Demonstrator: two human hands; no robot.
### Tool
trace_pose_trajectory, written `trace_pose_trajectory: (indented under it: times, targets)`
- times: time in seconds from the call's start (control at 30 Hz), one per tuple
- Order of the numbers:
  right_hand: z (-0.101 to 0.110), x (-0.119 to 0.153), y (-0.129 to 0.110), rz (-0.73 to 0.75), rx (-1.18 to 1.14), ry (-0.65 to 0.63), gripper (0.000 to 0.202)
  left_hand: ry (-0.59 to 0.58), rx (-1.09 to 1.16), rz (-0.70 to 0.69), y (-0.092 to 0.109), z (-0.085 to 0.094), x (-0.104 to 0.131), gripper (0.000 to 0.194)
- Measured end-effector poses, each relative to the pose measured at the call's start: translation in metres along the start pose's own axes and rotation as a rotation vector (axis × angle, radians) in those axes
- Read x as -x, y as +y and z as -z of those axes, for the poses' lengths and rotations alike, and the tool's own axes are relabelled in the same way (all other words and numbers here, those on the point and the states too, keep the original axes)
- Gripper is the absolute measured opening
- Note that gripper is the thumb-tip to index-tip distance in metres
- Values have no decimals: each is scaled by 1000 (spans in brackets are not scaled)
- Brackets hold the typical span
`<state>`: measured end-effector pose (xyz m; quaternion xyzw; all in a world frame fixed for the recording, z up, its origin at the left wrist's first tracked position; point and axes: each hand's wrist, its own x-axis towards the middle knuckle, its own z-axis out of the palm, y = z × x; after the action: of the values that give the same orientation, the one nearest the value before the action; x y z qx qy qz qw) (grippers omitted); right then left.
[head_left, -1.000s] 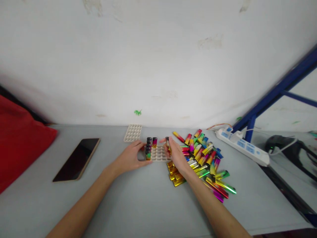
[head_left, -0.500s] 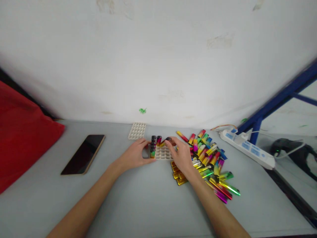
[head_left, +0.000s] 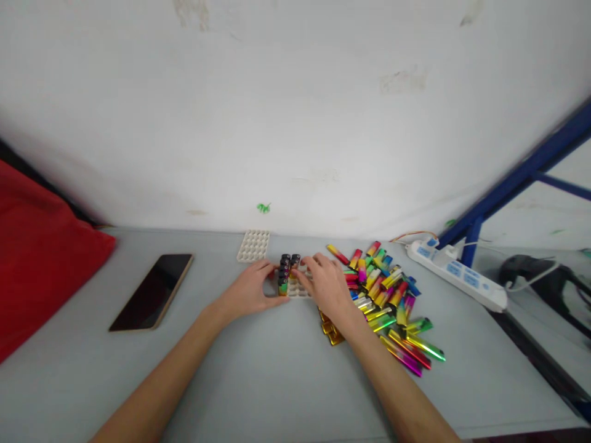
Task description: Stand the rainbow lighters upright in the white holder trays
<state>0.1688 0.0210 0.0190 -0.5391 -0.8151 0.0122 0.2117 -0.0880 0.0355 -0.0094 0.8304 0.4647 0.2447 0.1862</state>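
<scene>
A pale tray with rows of holes (head_left: pixel 293 289) lies on the grey table. Along its left side stands a row of upright lighters (head_left: pixel 284 274) with black tops and shiny coloured bodies. My left hand (head_left: pixel 249 288) grips that end, thumb at the near corner and fingers at the far side. My right hand (head_left: pixel 327 286) is over the tray, its thumb and fingertips closed on a lighter (head_left: pixel 294 271) standing in the second row. The right part of the tray is hidden under this hand. To the right lies a loose pile of metallic multicoloured lighters (head_left: pixel 381 283).
A second pale tray (head_left: pixel 253 245) lies behind, near the wall. At left are a dark phone (head_left: pixel 152 292) and a red cloth (head_left: pixel 41 246). A white power strip (head_left: pixel 457 274) with cables, a blue metal frame (head_left: pixel 498 200) and a black object (head_left: pixel 535 277) stand at right.
My right hand has moved left and lowered the tilted lighter into the second row, where it now looks upright. My left hand keeps its place at the tray. The view has shifted slightly.
</scene>
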Motion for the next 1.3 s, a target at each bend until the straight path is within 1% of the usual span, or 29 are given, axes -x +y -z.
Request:
trace_pose_trajectory:
  times: [0.1, 0.17, 0.27, 0.37, 0.43, 0.5, 0.6, 0.67, 0.73, 0.83, 0.93, 1.03, 1.1, 1.13, 1.2, 1.3]
  targets:
    - [3, 2, 28, -49, -62, 55, 20, 1, 1, 11, 1, 1, 0, 49]
    - [4, 2, 51, -125, -49, 86, 23, -2, 5, 14, 2, 2, -1, 50]
    - [5, 0, 77, -250, 21, 52, 30, -12, 7, 17, 3, 3, -1, 49]
    - [6, -4, 86, -338, 64, -2, 31, -13, 8, 23, 3, 3, -1, 49]
    - [7, -6, 86, -366, 40, -3, 33, -15, 11, 26, 4, 4, -1, 49]
    - [7, -6, 87, -360, -43, 46, 37, -17, 10, 31, 5, 5, -1, 49]
    - [7, -6, 88, -321, -310, 208, 34, -17, 4, 35, 7, 6, -2, 50]
    - [6, -5, 86, -348, -591, 304, 33, -19, 2, 34, 7, 7, -2, 49]
    - [7, -5, 79, -421, -899, 345, 44, -20, 5, 29, 7, 7, -2, 48]
    - [10, -5, 59, -499, -1259, 328, 59, -13, 13, 22, 5, 6, -2, 48]
    - [15, -4, 35, -483, -1474, 232, 66, -10, 13, 24, 3, 5, -2, 50]
    - [19, -2, 16, -436, -1544, 66, 67, -10, 7, 26, 2, 5, -2, 50]
    - [20, 1, 8, -428, -1519, -28, 68, -6, 6, 24, 3, 5, -2, 50]
    - [19, 2, 5, -432, -1488, -52, 70, -3, 6, 23, 3, 5, -2, 50]
    - [16, 4, 0, -441, -1393, -46, 73, -1, 8, 20, 4, 6, -2, 49]
    - [10, 8, -4, -438, -1208, 46, 76, -13, 10, 23, 4, 6, -2, 49]
